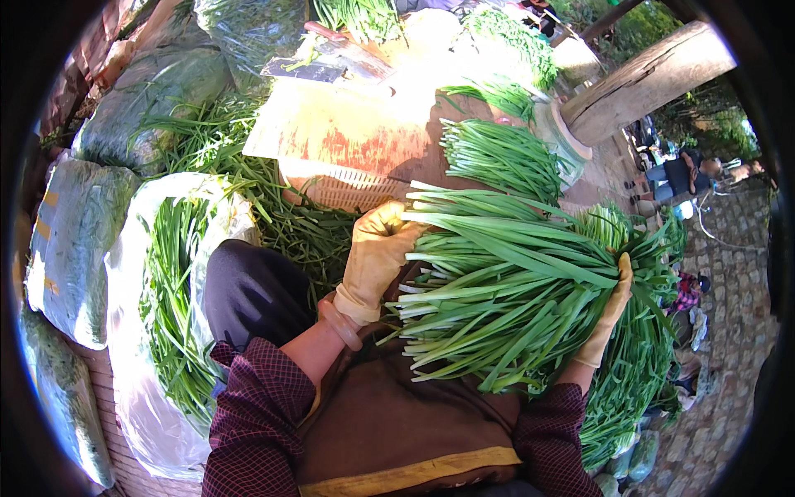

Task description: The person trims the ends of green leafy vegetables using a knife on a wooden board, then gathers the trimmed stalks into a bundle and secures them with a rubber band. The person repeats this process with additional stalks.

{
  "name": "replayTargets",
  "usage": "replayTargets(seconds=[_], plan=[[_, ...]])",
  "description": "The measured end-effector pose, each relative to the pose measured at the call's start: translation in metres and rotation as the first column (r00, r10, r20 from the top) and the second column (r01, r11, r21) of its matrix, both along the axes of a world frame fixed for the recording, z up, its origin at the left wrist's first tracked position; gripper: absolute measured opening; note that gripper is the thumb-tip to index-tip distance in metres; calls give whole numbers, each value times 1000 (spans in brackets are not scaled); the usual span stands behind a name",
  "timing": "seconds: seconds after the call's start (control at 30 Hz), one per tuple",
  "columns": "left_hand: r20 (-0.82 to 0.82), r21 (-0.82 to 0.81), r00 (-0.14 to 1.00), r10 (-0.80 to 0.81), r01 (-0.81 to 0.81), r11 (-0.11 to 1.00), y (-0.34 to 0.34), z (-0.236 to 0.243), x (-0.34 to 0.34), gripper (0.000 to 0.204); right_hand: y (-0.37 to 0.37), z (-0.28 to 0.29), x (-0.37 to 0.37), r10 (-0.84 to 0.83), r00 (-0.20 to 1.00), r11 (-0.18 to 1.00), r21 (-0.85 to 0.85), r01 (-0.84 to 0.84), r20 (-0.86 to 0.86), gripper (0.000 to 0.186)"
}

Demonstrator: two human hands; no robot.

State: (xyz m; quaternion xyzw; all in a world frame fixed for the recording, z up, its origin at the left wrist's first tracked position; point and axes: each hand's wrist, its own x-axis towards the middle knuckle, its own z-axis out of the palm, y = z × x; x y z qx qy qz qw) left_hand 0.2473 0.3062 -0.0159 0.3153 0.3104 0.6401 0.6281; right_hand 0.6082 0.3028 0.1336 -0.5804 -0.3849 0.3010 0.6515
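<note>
Holding a garlic-chive bundle (501, 277) between 3 and 4 o'clock of center: pinching stem ends at its 10 o'clock edge with the gloved left hand (381, 248), bracing leaves at 3 with the right hand (610, 313), not managing to tell that grip given hidden fingers. Possibly risking a spill of loose stalks toward 7 o'clock onto the brown apron (406, 427), owing to wide fanning and a light pinch. Looking fresh, flat-leaved, deep green, fading to white at uneven ends.
</note>
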Motion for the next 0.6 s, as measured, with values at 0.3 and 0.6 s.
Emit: replayTargets(seconds=[0.3,0.6], plan=[[-102,-35,766,635,-641,767,17,8,-99,7,-1,-15,19,-23,992,994,107,9,122,44],[-8,-77,930,-368,366,927,-6,-4,-32,63,5,-22,32,2,997,999,-34,0,75,39]])
